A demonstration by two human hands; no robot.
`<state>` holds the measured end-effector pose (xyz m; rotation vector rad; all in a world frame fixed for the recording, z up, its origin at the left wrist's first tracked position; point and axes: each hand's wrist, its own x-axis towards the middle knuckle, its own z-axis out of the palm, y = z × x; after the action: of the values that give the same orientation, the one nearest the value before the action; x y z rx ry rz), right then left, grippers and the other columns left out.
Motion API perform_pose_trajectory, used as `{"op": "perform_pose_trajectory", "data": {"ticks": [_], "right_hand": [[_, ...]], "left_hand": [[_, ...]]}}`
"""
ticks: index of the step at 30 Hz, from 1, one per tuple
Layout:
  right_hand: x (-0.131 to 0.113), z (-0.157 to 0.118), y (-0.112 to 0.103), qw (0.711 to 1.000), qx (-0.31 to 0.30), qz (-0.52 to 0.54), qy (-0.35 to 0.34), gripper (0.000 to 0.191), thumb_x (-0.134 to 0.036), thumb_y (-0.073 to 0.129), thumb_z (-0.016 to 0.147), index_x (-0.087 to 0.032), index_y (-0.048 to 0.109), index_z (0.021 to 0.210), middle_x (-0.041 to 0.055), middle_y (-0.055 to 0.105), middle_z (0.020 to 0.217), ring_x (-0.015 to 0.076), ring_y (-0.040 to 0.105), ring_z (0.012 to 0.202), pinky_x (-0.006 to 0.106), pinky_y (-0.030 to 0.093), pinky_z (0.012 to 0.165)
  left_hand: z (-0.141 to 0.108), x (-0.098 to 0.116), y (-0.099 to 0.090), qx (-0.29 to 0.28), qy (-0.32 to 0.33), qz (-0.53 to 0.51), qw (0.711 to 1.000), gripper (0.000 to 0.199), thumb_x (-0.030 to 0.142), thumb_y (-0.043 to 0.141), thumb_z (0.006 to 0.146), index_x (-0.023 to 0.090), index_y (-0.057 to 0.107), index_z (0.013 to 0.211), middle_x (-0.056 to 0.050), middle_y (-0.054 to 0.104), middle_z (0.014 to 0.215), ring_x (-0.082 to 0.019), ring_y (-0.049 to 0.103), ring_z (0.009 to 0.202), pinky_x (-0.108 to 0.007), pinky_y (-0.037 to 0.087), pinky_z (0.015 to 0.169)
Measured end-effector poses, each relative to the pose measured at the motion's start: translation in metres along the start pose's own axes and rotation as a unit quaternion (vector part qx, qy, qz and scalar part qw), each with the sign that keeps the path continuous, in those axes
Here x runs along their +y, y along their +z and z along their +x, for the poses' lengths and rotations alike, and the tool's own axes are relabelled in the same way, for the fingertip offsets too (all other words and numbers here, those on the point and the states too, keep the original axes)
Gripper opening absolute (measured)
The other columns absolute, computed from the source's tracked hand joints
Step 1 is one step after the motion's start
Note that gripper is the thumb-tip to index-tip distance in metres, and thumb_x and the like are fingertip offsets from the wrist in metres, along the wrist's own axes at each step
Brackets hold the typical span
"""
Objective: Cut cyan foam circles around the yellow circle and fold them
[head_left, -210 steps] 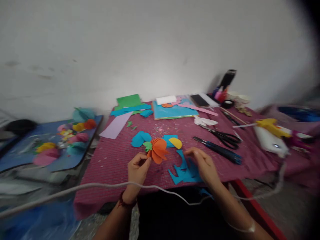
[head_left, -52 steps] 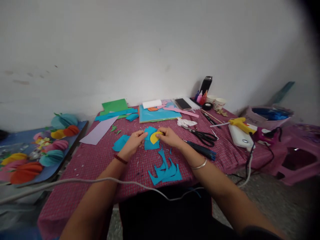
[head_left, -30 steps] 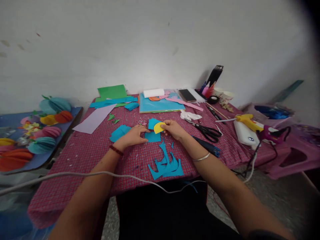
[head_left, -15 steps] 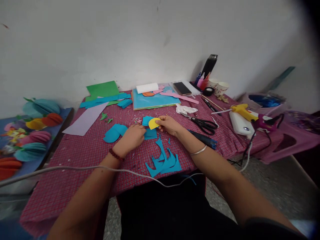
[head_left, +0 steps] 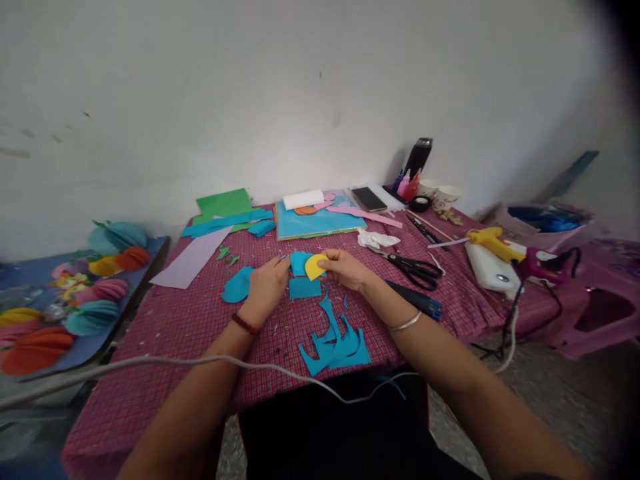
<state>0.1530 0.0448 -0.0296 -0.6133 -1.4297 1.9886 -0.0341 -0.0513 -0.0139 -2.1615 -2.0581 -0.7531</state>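
The right hand [head_left: 345,268] pinches the yellow half-disc [head_left: 315,268] by its right-hand side, thumb against fingertips, over the middle of the worktop [head_left: 190,327]; held this way, most of its curved outline shows in front of the upper blue piece [head_left: 299,262]. The left hand [head_left: 267,283] has its fingers drawn narrow at that piece's left edge, perhaps to steady it, though I cannot tell whether they grip it. The lower blue piece [head_left: 304,289] lies just below, towards the front edge, and the scraps [head_left: 337,350] lie nearer still to that edge, probably pushed there to keep the working spot free. The scissors [head_left: 414,268] lie right of centre, seemingly within the right hand's reach. By the right edge the glue gun [head_left: 493,243] rests on a white box [head_left: 493,268], which likely keeps it off the cloth. The box bears a small dark mark, too small to make out, and the print on the cups [head_left: 447,198] near the back right corner cannot be read.
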Motion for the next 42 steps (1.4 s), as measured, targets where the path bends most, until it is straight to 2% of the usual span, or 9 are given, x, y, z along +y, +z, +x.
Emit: {"op": "perform_pose_trajectory", "data": {"ticks": [3,7,10,13,21,25,28,34,42], "right_hand": [[0.001,0.001,0.003,0.996,0.021,-0.070,-0.051,0.030,-0.040,0.074,0.064,-0.016,0.055,0.066,-0.0034,0.058,0.066,0.0096,0.052,0.059,0.022,0.043,0.057],[0.002,0.001,0.005,0.974,0.046,-0.192,-0.114,0.025,-0.038,0.065,0.071,-0.017,0.054,0.066,-0.0046,0.054,0.064,0.0092,0.047,0.059,0.021,0.038,0.057],[0.002,0.001,0.007,0.957,0.027,-0.261,-0.121,0.023,-0.038,0.062,0.072,-0.017,0.055,0.067,-0.0040,0.053,0.062,0.0105,0.047,0.059,0.021,0.037,0.055],[0.000,0.003,0.002,0.948,0.035,-0.290,-0.128,0.023,-0.039,0.060,0.072,-0.016,0.057,0.069,-0.0024,0.055,0.065,0.0124,0.050,0.062,0.023,0.039,0.058],[-0.014,0.007,-0.030,0.884,0.211,-0.372,-0.191,0.024,-0.029,0.064,0.067,-0.016,0.061,0.087,0.0062,0.056,0.091,0.0189,0.050,0.080,0.031,0.041,0.073],[-0.008,0.004,-0.014,0.870,0.148,-0.424,-0.202,0.034,-0.027,0.064,0.072,-0.016,0.060,0.104,0.0054,0.057,0.093,0.0157,0.051,0.073,0.028,0.042,0.068],[-0.002,0.007,-0.002,0.849,0.097,-0.477,-0.207,0.017,-0.019,0.062,0.073,-0.017,0.063,0.089,0.0011,0.057,0.081,0.0143,0.051,0.071,0.025,0.039,0.065],[0.009,0.019,0.000,0.833,0.122,-0.506,-0.188,0.011,-0.015,0.056,0.076,-0.017,0.056,0.065,-0.0024,0.050,0.065,0.0130,0.047,0.065,0.023,0.033,0.061],[0.013,0.020,0.000,0.829,0.093,-0.530,-0.152,0.013,-0.016,0.063,0.073,-0.017,0.066,0.085,0.0026,0.064,0.080,0.0147,0.054,0.070,0.023,0.036,0.063]], "left_hand": [[0.003,0.001,0.006,0.047,-0.081,-0.255,0.962,0.029,0.016,0.047,0.079,0.018,0.060,0.104,-0.007,0.065,0.091,-0.019,0.060,0.083,-0.032,0.046,0.075],[0.008,0.001,0.008,0.057,-0.202,-0.582,0.785,0.042,0.030,0.052,0.078,0.018,0.050,0.118,-0.003,0.065,0.082,-0.014,0.060,0.066,-0.030,0.048,0.065],[0.008,0.000,0.008,-0.018,-0.244,-0.634,0.733,0.030,0.037,0.061,0.072,0.017,0.059,0.095,-0.001,0.062,0.072,-0.013,0.056,0.057,-0.028,0.047,0.058],[0.006,-0.002,0.012,-0.064,-0.238,-0.600,0.761,0.024,0.034,0.067,0.067,0.015,0.060,0.080,-0.003,0.063,0.070,-0.014,0.056,0.056,-0.029,0.047,0.055],[0.009,-0.015,0.019,0.055,-0.169,-0.475,0.862,0.008,0.025,0.062,0.069,0.017,0.060,0.071,0.000,0.059,0.068,-0.014,0.054,0.065,-0.027,0.044,0.062],[0.015,-0.010,0.019,0.085,-0.121,-0.420,0.895,0.007,0.021,0.067,0.063,0.017,0.065,0.069,-0.003,0.058,0.083,-0.017,0.054,0.081,-0.027,0.043,0.068],[0.019,-0.006,0.021,0.093,-0.105,-0.391,0.910,0.007,0.022,0.067,0.064,0.017,0.067,0.068,-0.002,0.052,0.079,-0.015,0.051,0.074,-0.027,0.040,0.065],[0.024,-0.015,0.032,0.064,-0.112,-0.373,0.919,0.006,0.021,0.063,0.065,0.016,0.064,0.070,0.001,0.052,0.068,-0.013,0.049,0.064,-0.025,0.040,0.059],[0.022,-0.025,0.034,0.010,-0.131,-0.358,0.925,0.028,0.014,0.062,0.062,0.015,0.064,0.089,0.002,0.055,0.062,-0.013,0.052,0.059,-0.025,0.043,0.057]]}}
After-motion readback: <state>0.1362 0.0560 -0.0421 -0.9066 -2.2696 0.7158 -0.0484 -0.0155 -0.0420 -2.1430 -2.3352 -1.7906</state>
